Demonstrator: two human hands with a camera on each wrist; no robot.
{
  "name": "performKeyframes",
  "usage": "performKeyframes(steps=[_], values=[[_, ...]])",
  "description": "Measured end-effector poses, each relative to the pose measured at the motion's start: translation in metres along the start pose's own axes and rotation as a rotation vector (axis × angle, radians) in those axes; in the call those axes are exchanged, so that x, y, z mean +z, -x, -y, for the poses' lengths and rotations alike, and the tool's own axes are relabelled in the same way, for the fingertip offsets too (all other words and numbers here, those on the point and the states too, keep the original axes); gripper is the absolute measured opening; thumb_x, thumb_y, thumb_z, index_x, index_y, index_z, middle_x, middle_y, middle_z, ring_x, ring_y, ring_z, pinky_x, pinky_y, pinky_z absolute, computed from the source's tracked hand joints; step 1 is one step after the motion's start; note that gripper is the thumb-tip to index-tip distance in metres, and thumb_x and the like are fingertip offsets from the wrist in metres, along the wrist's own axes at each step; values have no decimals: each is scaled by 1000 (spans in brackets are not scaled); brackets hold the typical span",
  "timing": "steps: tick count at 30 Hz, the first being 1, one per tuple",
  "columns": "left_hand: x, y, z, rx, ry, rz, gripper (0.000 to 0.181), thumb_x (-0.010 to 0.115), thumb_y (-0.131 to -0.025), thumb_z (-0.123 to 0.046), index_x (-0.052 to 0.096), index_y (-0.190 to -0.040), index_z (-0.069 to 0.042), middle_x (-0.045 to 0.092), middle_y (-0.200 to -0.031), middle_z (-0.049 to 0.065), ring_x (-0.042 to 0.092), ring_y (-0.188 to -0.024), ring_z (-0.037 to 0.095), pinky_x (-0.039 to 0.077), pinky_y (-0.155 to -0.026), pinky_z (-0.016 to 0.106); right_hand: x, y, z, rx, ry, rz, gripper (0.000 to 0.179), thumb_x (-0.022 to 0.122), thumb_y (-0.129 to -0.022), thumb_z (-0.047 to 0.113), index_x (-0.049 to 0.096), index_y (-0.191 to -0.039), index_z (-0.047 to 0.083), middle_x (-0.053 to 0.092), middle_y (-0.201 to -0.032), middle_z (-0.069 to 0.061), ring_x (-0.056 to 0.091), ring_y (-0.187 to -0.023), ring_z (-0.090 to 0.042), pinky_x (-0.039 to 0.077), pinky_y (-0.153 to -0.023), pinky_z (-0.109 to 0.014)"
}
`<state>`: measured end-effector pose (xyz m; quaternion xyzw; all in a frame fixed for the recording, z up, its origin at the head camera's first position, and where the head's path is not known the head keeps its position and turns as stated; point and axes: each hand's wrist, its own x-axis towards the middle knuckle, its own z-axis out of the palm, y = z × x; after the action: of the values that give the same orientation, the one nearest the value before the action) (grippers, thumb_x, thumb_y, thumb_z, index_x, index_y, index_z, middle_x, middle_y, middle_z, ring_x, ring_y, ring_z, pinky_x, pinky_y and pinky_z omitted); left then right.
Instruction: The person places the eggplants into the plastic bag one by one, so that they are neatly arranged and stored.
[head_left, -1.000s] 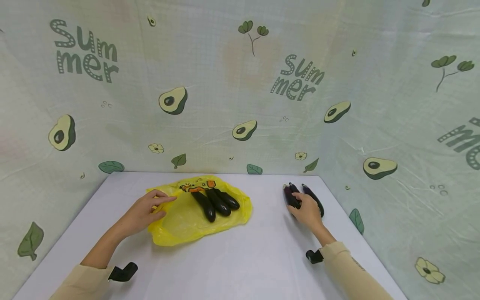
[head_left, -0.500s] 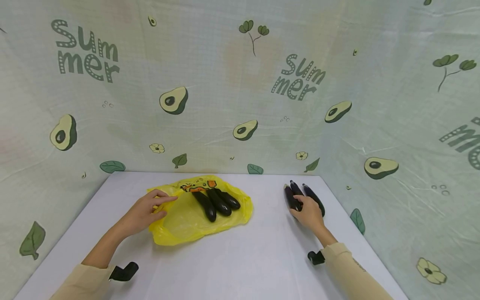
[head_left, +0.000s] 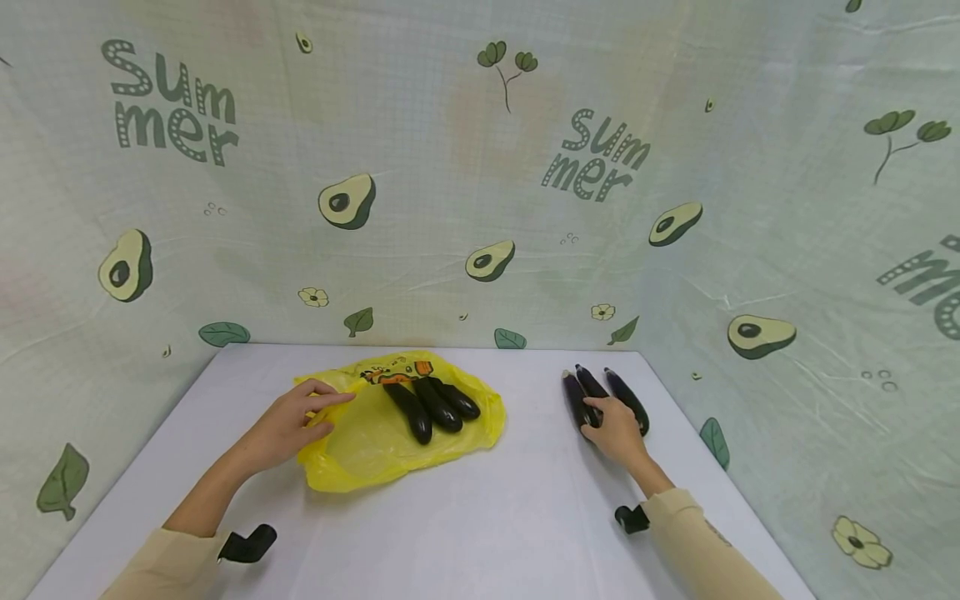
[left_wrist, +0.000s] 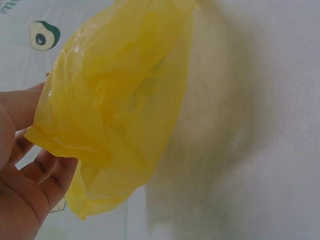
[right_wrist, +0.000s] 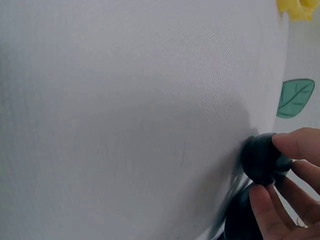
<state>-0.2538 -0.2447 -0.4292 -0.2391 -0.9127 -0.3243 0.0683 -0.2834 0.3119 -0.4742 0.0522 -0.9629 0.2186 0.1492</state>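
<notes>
My left hand (head_left: 288,425) is at the raised left side of a yellow plastic bag (head_left: 360,462), thumb and index finger spread apart over its mouth. In the left wrist view, the bag (left_wrist: 120,100) overlaps the fingertips. Three dark eggplants (head_left: 411,414) lie side by side on the bag. At the right, my right hand (head_left: 621,433) pinches the near, rounded end of the leftmost eggplant (head_left: 574,395). The right wrist view shows that end (right_wrist: 257,160) between thumb and fingers. Close beside it are a middle eggplant (head_left: 589,380), partly hidden by the hand, and a right one (head_left: 630,400).
The white table (head_left: 480,533) ends at a cloth backdrop (head_left: 420,275) printed with avocados, leaves and lettering. A second cloth side (head_left: 810,400) runs along the right edge. Black camera mounts (head_left: 250,543) stick out from both wrists.
My right hand has shifted a little, and the eggplants under it have moved slightly, the leftmost tilting leftward. The left hand and the bag have stayed put.
</notes>
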Motion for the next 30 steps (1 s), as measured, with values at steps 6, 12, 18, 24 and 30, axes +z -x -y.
performKeyframes(steps=[6,12,18,24,30], values=[[-1,1,-1,3,12,10,52,77,-94,2,69,-143,-12,60,-124,8,54,-97,21,49,-72,24,-2,-1,1,13,-15,31,52,83,-83,4,71,-133,-3,70,-107,-19,58,-82,-23,48,-75,-42],[-1,1,-1,5,18,6,52,77,-94,2,69,-143,-13,60,-124,8,53,-96,20,49,-71,24,-3,0,1,14,-37,45,54,82,-83,3,69,-135,-2,69,-95,-14,56,-80,-21,45,-73,-39],[-1,2,0,14,31,5,52,77,-94,2,69,-143,-13,60,-124,7,53,-93,19,48,-70,24,-3,0,2,4,-72,64,58,81,-82,2,66,-138,-5,72,-122,-24,68,-92,-29,54,-81,-45],[-1,2,-1,7,28,5,52,77,-94,2,70,-143,-14,60,-124,7,53,-94,19,48,-70,24,-1,-2,1,12,-88,95,54,82,-83,5,70,-136,-1,72,-123,-22,68,-93,-26,55,-79,-42],[-1,1,-2,0,33,9,51,77,-94,2,69,-142,-12,60,-123,7,53,-95,20,48,-70,24,1,-3,1,5,-115,104,55,83,-82,5,70,-136,0,75,-119,-21,67,-87,-22,52,-76,-38]])
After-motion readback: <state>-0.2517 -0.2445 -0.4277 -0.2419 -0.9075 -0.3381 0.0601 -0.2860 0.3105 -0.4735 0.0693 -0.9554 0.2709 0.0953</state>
